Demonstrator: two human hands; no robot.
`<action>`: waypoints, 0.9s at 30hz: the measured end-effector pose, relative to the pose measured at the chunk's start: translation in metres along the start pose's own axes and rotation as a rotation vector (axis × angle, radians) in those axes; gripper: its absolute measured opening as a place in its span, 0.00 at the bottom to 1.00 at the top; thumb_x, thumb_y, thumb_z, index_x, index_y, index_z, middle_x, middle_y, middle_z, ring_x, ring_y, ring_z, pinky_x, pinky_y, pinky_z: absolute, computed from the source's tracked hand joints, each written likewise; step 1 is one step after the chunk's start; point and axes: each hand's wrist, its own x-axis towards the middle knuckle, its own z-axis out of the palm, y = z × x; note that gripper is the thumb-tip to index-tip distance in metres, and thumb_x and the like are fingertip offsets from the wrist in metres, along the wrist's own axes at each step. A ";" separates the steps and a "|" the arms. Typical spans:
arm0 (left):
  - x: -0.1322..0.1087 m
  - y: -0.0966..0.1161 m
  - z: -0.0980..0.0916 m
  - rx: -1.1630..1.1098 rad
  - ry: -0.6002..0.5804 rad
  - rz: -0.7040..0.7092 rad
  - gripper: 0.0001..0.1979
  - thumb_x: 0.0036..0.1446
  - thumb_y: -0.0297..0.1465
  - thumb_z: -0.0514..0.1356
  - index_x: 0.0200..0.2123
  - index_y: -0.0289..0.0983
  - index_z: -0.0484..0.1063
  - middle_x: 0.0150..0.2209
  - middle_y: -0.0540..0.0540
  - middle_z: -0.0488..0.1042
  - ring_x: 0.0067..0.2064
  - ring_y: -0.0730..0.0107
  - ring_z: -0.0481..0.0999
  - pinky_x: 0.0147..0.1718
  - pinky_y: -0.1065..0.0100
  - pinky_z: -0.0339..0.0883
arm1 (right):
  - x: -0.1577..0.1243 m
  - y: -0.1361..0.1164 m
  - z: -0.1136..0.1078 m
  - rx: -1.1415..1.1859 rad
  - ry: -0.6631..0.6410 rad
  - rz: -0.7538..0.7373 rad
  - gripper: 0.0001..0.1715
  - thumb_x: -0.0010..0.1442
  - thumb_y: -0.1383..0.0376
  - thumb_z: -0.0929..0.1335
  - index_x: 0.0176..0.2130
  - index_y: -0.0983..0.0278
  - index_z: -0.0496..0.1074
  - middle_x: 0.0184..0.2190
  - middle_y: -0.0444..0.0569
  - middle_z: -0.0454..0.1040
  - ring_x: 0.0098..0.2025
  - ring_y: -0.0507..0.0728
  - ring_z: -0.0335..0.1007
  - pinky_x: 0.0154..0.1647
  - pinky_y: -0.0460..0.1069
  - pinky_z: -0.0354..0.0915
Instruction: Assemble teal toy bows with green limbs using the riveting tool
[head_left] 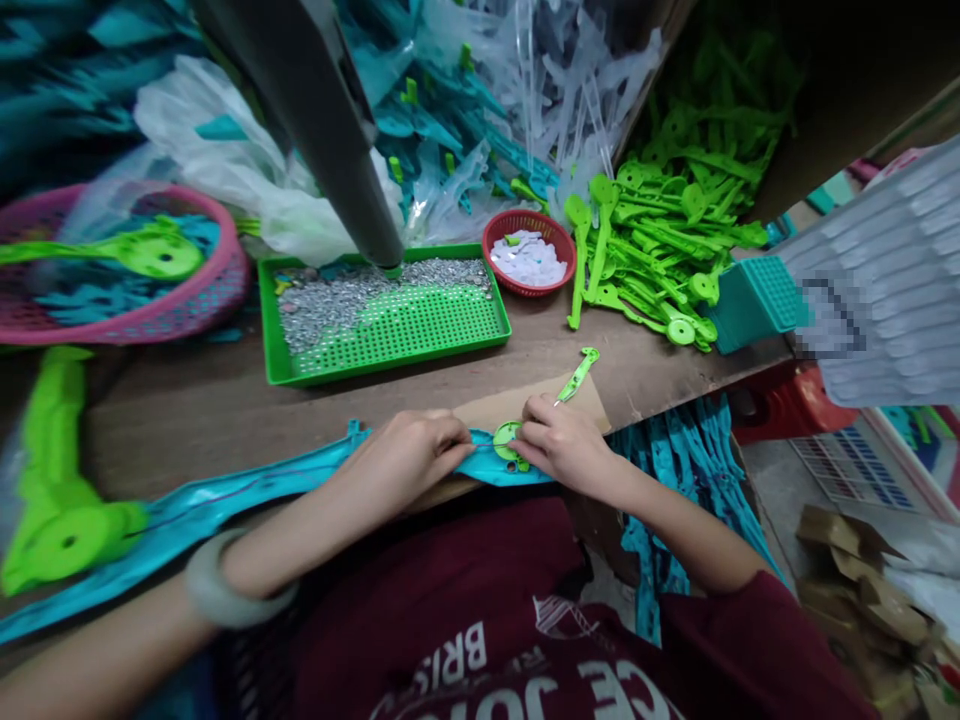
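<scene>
A long blue plastic part lies along the table's front edge, with a thin dark cord running along it. My left hand is over its right portion, thumb and forefinger pinched together where the cord passes toward a green disc. My right hand is closed on a light-green plastic part, whose arm sticks out above the fingers. The round green end of that part rests on the blue piece, partly covered by my right fingertips. A piece of brown cardboard lies behind the hands.
A green tray holds small metal pieces beneath a grey machine arm. A red basket of white pieces, piled green parts and a pink basket stand around. A large green part lies left.
</scene>
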 end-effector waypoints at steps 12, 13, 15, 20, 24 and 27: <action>0.013 0.011 -0.001 0.075 0.005 -0.058 0.11 0.60 0.33 0.56 0.27 0.38 0.72 0.26 0.47 0.75 0.27 0.66 0.72 0.28 0.66 0.58 | 0.016 0.004 0.000 -0.042 -0.078 -0.205 0.16 0.74 0.66 0.60 0.39 0.66 0.73 0.34 0.51 0.70 0.39 0.58 0.58 0.37 0.51 0.54; 0.011 0.009 -0.001 0.029 0.005 -0.052 0.11 0.60 0.34 0.56 0.28 0.38 0.72 0.26 0.48 0.74 0.27 0.67 0.71 0.29 0.67 0.58 | 0.015 0.006 0.001 -0.030 -0.076 -0.220 0.17 0.74 0.66 0.59 0.39 0.66 0.73 0.33 0.51 0.70 0.39 0.57 0.58 0.36 0.51 0.54; 0.010 0.004 0.000 -0.024 0.019 -0.055 0.11 0.61 0.35 0.56 0.29 0.38 0.72 0.25 0.50 0.72 0.26 0.68 0.69 0.29 0.67 0.58 | 0.014 0.008 0.002 -0.017 -0.067 -0.233 0.17 0.74 0.66 0.59 0.39 0.66 0.73 0.33 0.50 0.70 0.38 0.57 0.58 0.35 0.50 0.53; 0.012 0.005 0.003 0.094 0.052 -0.065 0.11 0.60 0.33 0.55 0.26 0.38 0.70 0.26 0.47 0.72 0.29 0.65 0.70 0.31 0.66 0.58 | 0.013 0.010 0.001 -0.043 -0.054 -0.270 0.14 0.73 0.68 0.60 0.42 0.67 0.75 0.34 0.51 0.70 0.39 0.57 0.58 0.34 0.51 0.53; 0.017 0.010 -0.002 0.174 -0.028 -0.071 0.12 0.59 0.32 0.56 0.23 0.39 0.67 0.25 0.46 0.72 0.27 0.65 0.70 0.29 0.65 0.56 | 0.012 0.011 0.002 -0.056 -0.036 -0.289 0.15 0.73 0.68 0.60 0.47 0.66 0.75 0.36 0.53 0.71 0.39 0.58 0.58 0.34 0.51 0.53; 0.019 0.006 -0.006 0.149 -0.075 -0.024 0.10 0.58 0.30 0.56 0.24 0.38 0.69 0.26 0.46 0.74 0.28 0.66 0.71 0.29 0.66 0.57 | 0.013 0.010 0.001 -0.058 -0.025 -0.302 0.15 0.73 0.68 0.60 0.50 0.66 0.75 0.38 0.53 0.73 0.40 0.58 0.59 0.34 0.52 0.54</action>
